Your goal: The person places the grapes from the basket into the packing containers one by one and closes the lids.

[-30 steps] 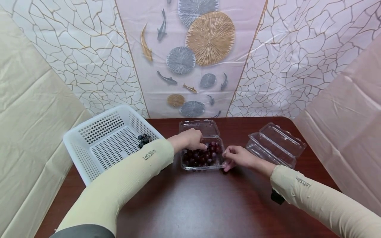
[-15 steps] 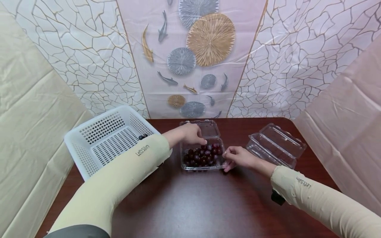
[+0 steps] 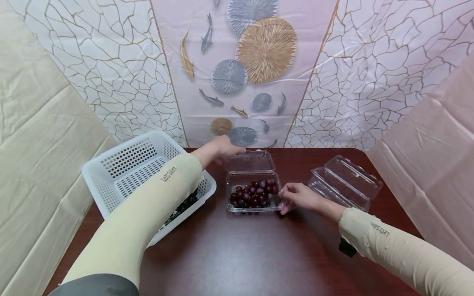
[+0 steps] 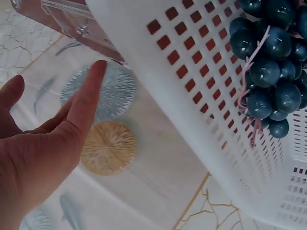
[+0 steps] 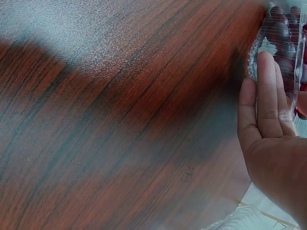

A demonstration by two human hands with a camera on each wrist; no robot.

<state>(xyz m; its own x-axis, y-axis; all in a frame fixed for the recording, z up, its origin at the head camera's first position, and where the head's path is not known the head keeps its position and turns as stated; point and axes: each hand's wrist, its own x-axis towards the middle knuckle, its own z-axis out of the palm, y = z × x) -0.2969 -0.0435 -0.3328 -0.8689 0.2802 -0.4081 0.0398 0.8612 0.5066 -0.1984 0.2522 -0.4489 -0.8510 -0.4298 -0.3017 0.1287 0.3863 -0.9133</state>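
Observation:
An open clear plastic clamshell container holds dark red grapes; its lid lies folded back behind it. My left hand is at the lid's far left corner. Seen from the left wrist, that hand has its index finger extended toward the lid's edge, thumb apart. My right hand grips the container's right front corner. In the right wrist view its fingers lie along the outer wall, and the thumb reaches over the rim.
A white perforated basket stands on the left, with dark blue-black grapes inside, partly hidden by the left sleeve. Another open clear container lies at the back right of the brown table. A patterned cloth backdrop rises behind.
My left hand has risen from over the grapes and moved back and left to the lid's corner, uncovering the grapes. The right hand keeps its hold on the container.

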